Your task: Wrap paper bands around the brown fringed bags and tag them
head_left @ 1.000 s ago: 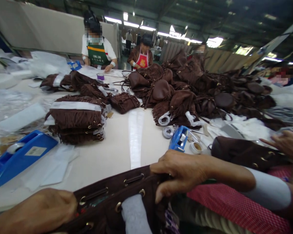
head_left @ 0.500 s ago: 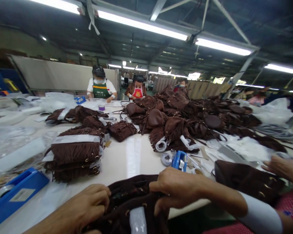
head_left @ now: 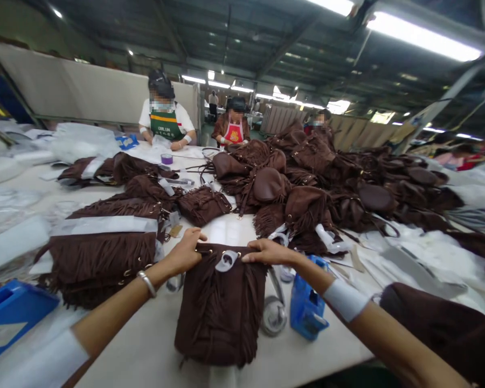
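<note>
A dark brown fringed bag (head_left: 222,312) lies on the white table in front of me, its top edge toward the far side. My left hand (head_left: 186,250) grips the left corner of that edge, fingers closed on it. At the other corner my right hand (head_left: 269,252) pinches the edge between thumb and fingers. Between my hands, a strip of clear plastic wrap (head_left: 227,261) shows at the bag's metal eyelets. Part of a wrapped strap in a coil (head_left: 274,315) lies beside the bag on the right.
Left of me stands a stack of fringed bags (head_left: 105,253) with a white band. Blue tape dispensers sit at right (head_left: 307,302) and far left (head_left: 18,318). A big heap of brown bags (head_left: 307,183) covers the table beyond. Co-workers (head_left: 165,118) work across the table.
Both hands have moved forward with the bag, from near my body onto the table, where it now lies flat. Another person's hand at the right edge is out of view now.
</note>
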`<control>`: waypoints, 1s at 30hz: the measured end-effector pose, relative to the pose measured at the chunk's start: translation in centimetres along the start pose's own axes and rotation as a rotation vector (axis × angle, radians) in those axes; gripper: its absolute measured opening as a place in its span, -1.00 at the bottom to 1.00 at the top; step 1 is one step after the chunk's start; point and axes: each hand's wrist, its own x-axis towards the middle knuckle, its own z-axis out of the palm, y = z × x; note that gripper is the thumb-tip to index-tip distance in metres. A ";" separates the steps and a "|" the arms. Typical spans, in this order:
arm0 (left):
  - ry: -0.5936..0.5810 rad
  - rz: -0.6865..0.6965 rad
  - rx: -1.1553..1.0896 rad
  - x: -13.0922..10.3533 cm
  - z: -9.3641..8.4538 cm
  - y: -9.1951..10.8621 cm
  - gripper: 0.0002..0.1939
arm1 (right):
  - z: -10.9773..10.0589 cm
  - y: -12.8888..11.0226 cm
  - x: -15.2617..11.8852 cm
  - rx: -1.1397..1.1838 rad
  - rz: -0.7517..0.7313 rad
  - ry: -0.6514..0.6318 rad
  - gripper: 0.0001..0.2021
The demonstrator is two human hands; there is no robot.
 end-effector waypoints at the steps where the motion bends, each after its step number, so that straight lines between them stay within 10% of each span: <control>1: 0.061 -0.043 -0.004 0.6 1.7 -1.1 -0.46 | 0.5 1.2 1.4 -0.038 0.023 0.047 -0.52; 6: 0.227 -0.175 -0.044 -1.9 6.6 -4.2 -0.37 | 3.3 3.4 4.0 -0.166 0.059 0.249 -0.56; 11: 0.210 -0.171 -0.143 -7.6 4.6 -2.1 -0.49 | 6.9 -1.2 -1.4 -0.153 0.012 0.556 -0.64; 17: 0.075 -0.028 -0.063 -12.2 5.0 -0.6 -0.29 | 12.1 -5.2 -7.5 -0.017 -0.049 0.449 -0.37; 24: 0.339 -0.188 -0.219 -13.2 9.6 -1.7 -0.61 | 14.4 -3.5 -5.8 -0.138 0.011 0.648 -0.74; 30: 0.255 -0.087 -0.248 -13.1 9.2 -2.9 -0.66 | 15.0 -3.0 -5.1 -0.283 -0.028 0.671 -0.70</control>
